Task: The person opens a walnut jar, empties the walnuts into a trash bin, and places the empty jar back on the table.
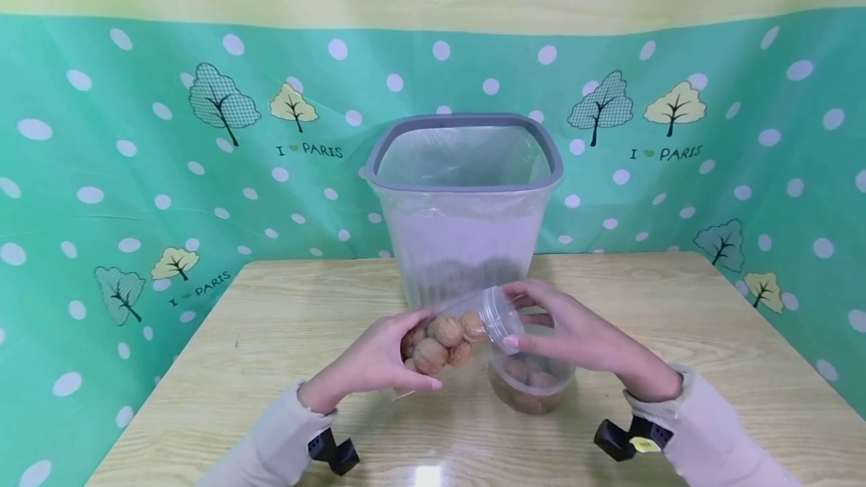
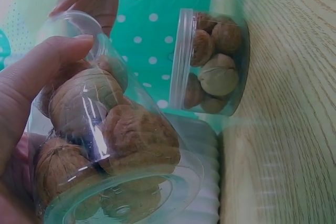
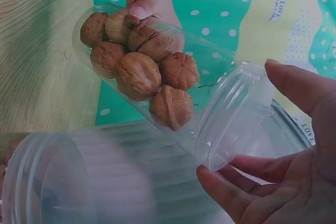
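A clear plastic jar (image 1: 458, 308) of walnuts (image 3: 137, 76) is held tilted above the table, its threaded mouth toward the right. My left hand (image 1: 372, 355) grips it round the lower body, thumb across the side in the left wrist view. With thumb and fingers spread on either side, my right hand (image 1: 575, 329) holds the rim (image 3: 223, 116) at the mouth end. The walnuts lie mostly in the base half. Just below the mouth end stands a second clear jar (image 2: 212, 64), upright on the table, with several walnuts inside; no lid shows clearly on either.
A white bin (image 1: 467, 239) with a grey rim and a clear liner stands behind the jars, close to them. The wood-grain table (image 1: 291, 322) runs back to a green dotted cloth (image 1: 304, 194) hung behind and at the sides.
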`<state>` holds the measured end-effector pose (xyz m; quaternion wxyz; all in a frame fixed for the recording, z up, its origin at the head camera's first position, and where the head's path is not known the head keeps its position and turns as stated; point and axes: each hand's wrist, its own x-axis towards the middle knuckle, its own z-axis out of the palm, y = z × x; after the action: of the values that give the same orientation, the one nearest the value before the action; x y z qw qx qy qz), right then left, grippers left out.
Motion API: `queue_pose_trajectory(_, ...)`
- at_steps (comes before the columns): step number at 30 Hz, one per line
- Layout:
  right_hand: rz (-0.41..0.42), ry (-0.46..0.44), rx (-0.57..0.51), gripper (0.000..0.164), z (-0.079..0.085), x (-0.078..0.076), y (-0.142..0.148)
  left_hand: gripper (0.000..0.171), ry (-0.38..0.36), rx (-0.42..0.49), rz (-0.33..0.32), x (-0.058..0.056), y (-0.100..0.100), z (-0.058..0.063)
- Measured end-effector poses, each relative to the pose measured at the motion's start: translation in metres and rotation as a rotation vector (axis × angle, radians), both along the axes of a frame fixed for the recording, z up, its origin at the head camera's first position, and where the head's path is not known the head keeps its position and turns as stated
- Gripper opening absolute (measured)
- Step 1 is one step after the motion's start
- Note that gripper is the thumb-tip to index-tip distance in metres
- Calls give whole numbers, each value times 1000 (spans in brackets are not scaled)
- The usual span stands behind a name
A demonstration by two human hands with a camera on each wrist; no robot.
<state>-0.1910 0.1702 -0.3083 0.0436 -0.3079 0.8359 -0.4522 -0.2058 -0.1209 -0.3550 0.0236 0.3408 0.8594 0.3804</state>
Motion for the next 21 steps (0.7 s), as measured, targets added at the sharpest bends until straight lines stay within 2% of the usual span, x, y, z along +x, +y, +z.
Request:
queue_pose_trajectory(8,125,54,-71,69,1,-2,5,79,-47,33,-48,0,-3,1)
queue_pose_trajectory(14,231,129,-76,75,0,-5,8,81,-12,8,-49,1,-4,1)
queue_pose_trajectory(21,249,201,-16,80,2,-4,9,81,-30,20,-60,0,-5,1)
